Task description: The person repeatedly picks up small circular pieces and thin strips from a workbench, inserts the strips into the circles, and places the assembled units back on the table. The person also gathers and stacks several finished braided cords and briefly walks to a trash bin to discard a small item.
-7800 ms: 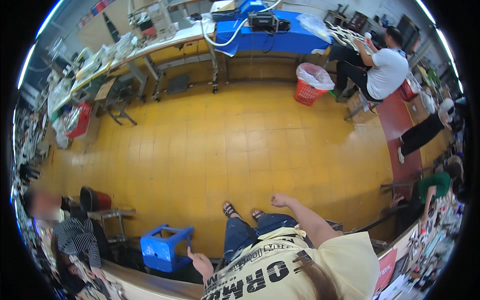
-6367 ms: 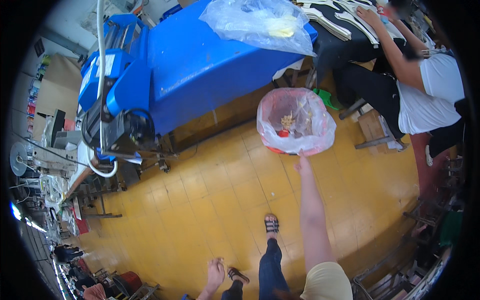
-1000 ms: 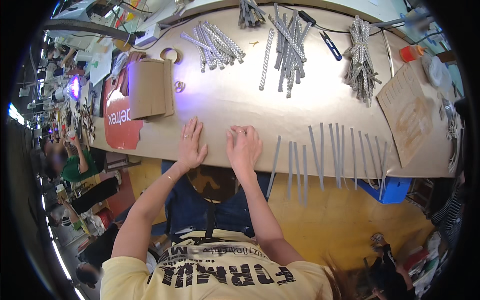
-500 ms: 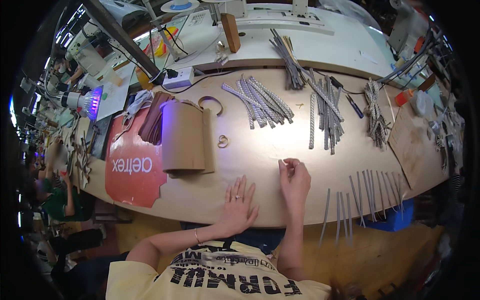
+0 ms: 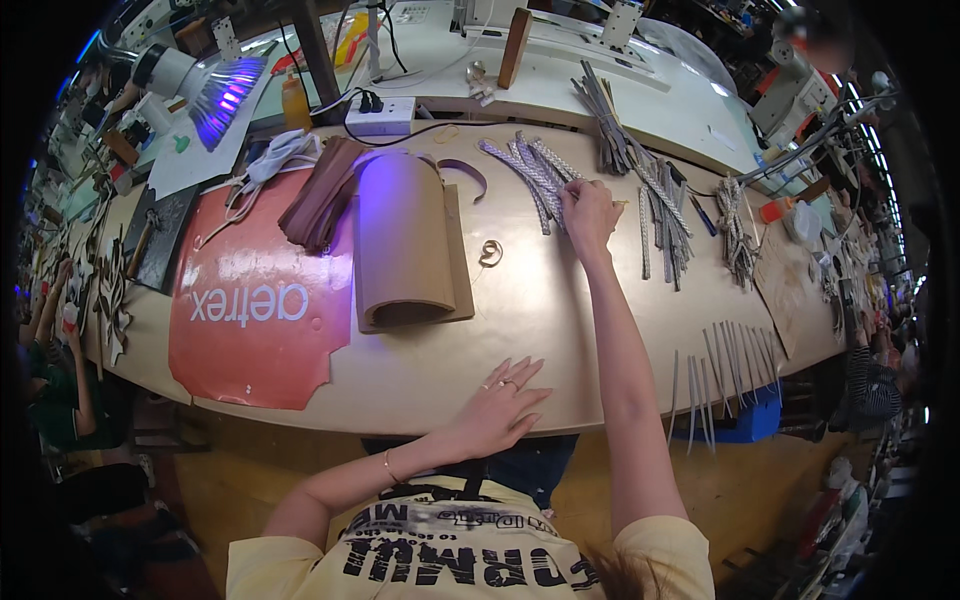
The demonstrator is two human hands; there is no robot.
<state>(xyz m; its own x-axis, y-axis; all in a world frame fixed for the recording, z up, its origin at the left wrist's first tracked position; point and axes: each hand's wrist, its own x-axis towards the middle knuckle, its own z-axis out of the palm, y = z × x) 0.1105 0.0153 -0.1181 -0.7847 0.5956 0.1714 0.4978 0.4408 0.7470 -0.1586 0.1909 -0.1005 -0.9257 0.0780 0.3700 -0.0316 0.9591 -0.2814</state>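
My right hand [image 5: 592,214] reaches far forward to the right end of a pile of silver-grey braided strips [image 5: 540,170]. Its fingers are curled down and closed on a strip at the edge of the pile, the fingertips partly hidden by the hand. My left hand [image 5: 500,402] rests near the table's front edge, palm down with fingers spread, holding nothing. Right of my right hand lies a second bundle of braided and plain grey strips [image 5: 662,225]. A small curled tan strip [image 5: 490,253] lies between the left hand and the pile.
A brown half-round form [image 5: 410,240] stands left of centre, beside dark red strips [image 5: 322,195] and a red sheet [image 5: 250,290]. A lit lamp [image 5: 225,100] hangs at upper left. Thin grey strips [image 5: 735,360] overhang the front right edge. Pliers [image 5: 703,214] lie at right.
My right hand has moved forward from the near middle of the table to the braided pile. The left hand stays near the front edge. The whole view has shifted a little.
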